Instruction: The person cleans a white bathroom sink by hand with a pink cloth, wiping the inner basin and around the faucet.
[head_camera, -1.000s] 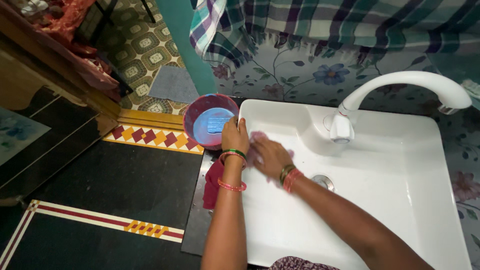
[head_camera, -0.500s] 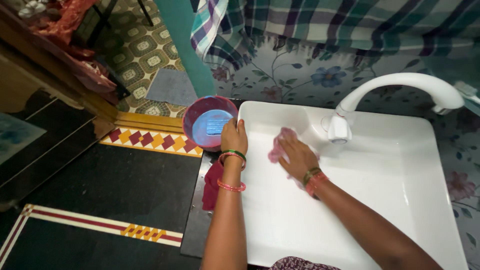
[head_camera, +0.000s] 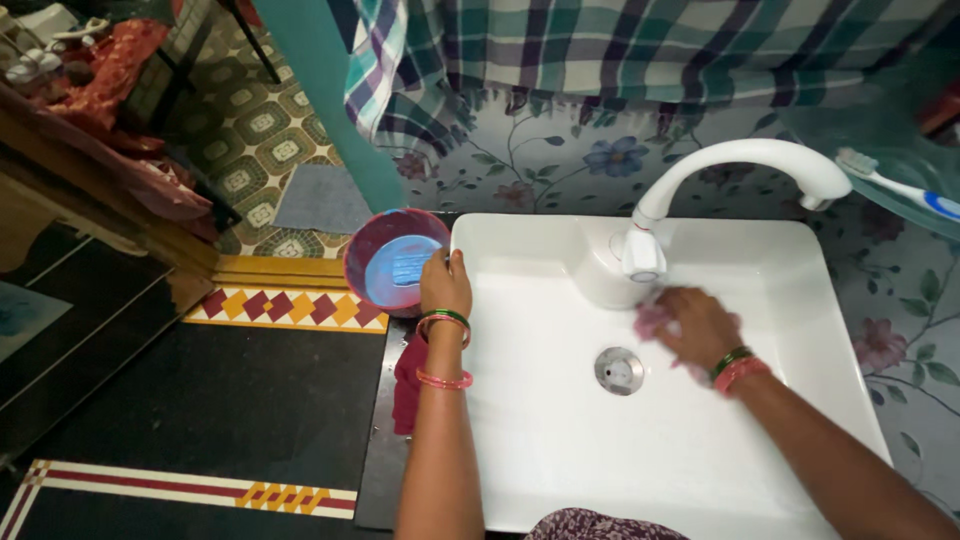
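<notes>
Here my right hand (head_camera: 700, 325) presses a crumpled pink cloth (head_camera: 652, 320), mostly hidden, without clear long axis, into the white ceramic sink (head_camera: 560, 440); left hand (head_camera: 445, 283) fingers curl over its rim.

white sink (head_camera: 560, 450), pink cloth (head_camera: 650, 320), maroon bowl (head_camera: 372, 250), plaid green-purple towel (head_camera: 600, 45), floral wall (head_camera: 540, 160)
</notes>
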